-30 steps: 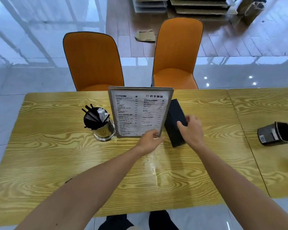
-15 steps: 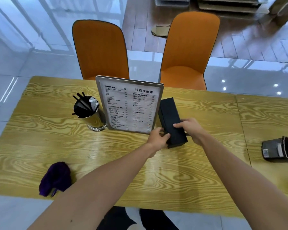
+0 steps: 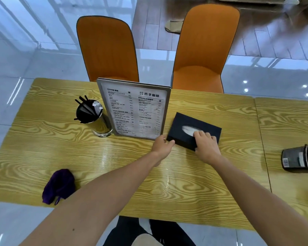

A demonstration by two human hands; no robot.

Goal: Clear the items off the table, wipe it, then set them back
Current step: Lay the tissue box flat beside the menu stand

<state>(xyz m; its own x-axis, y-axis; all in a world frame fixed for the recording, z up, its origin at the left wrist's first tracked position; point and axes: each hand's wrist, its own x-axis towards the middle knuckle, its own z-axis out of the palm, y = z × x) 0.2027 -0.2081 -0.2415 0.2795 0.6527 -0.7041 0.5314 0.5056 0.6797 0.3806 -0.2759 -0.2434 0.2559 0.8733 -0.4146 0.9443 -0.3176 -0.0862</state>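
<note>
- The tissue box [image 3: 194, 131] lies flat on the table [image 3: 43, 135], opening up, just right of the menu stand [image 3: 134, 109]; it looks freshly set in its place, so the setting-back stage seems nearly done.
- The right hand [image 3: 205, 145] rests on the box's near right part, fingers [image 3: 201, 135] curled over the top by the tissue slot, pressing it down, not lifting.
- The left hand [image 3: 163, 144] touches the box's near left corner, fingers loosely bent against the edge, likely to square the box with the stand.
- The stand is upright and faces the person; the straw cup [image 3: 92, 118] stands just at its left, touching or nearly so.
- A purple cloth [image 3: 59, 185] lies bunched near the table's front edge at the left, well apart from the rest, probably parked after wiping.
- A dark holder [image 3: 300, 158] lies on its side on the adjoining table [image 3: 288, 121], past the seam.
- Open room: the wide bare strip between the row and the front edge, and the ground right of the box up to the seam.
</note>
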